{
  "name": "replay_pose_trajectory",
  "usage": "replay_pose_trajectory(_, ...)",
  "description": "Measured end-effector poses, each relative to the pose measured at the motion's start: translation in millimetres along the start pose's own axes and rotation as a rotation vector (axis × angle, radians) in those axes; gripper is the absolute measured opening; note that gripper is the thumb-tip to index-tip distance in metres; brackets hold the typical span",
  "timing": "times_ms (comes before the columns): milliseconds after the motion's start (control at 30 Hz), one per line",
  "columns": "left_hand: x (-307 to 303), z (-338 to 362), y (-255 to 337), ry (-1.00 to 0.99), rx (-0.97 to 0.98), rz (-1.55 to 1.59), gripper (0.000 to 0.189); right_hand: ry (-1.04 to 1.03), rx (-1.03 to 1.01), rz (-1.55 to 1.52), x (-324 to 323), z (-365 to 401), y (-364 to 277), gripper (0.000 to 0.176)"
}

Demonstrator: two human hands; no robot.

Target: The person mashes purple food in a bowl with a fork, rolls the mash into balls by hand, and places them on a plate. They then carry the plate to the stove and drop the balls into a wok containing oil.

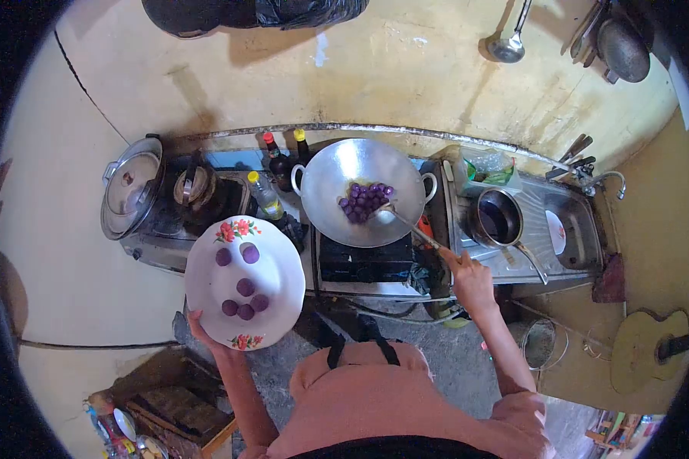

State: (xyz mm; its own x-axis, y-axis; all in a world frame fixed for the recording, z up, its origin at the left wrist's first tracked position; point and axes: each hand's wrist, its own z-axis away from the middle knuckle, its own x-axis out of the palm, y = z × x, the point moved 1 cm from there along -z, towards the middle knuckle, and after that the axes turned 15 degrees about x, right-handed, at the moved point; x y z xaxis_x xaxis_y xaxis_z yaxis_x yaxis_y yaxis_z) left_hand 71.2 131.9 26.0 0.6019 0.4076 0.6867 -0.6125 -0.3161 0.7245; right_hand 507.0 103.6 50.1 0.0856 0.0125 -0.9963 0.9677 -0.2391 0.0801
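My left hand [198, 326] grips the lower left rim of a white oval plate [283, 260] with red flowers. On the plate lie several purple dough balls [245, 288], spread apart in the upper part and clustered lower down. My right hand [471, 279] is closed around the handle of a long metal spatula [421, 233]. Its head rests inside a large silver wok [325, 191], against a heap of more purple balls [364, 200] at the bottom. The wok sits over a black stove [365, 262].
Sauce bottles [279, 162] and a yellow-capped bottle [265, 195] stand left of the wok. Further left are a lidded pot [132, 191] and a kettle [195, 187]. To the right, a dark saucepan [497, 218] sits beside the sink [578, 229], its handle jutting forward.
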Motion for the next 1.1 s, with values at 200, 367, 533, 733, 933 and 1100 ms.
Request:
replay_pose_trajectory(200, 3.5, 7.0, 5.8, -0.016, 0.001, -0.006, 0.059, 0.123, -0.004, -0.097, 44.8, -30.9, -8.9, 0.054)
replay_pose_trajectory(367, 7.3, 5.8, 12.8, 0.013, -0.002, 0.005, 0.057, 0.097, -0.086, -0.156, 28.2, -25.1, -13.2, 0.054)
replay_pose_trajectory(533, 10.2, 14.6, 8.1, 0.063, 0.003, 0.018, 0.058, 0.091, -0.022, -0.078, 26.5, -26.9, 2.9, 0.052)
replay_pose_trajectory(733, 1.9, 8.7, 7.9, 0.047, -0.011, 0.020, 0.058, 0.218, -0.017, -0.124, 54.1, -50.3, -14.1, 0.053)
replay_pose_trajectory(933, -2.9, 5.0, 4.2, 0.011, 0.008, 0.026, 0.061, 0.138, -0.048, -0.164, 41.5, -31.4, -18.2, 0.055)
replay_pose_trajectory(1100, 5.0, 6.1, 7.5, 0.028, 0.002, 0.019, 0.063, 0.090, -0.018, -0.131, 0.7, -16.0, -9.5, 0.055)
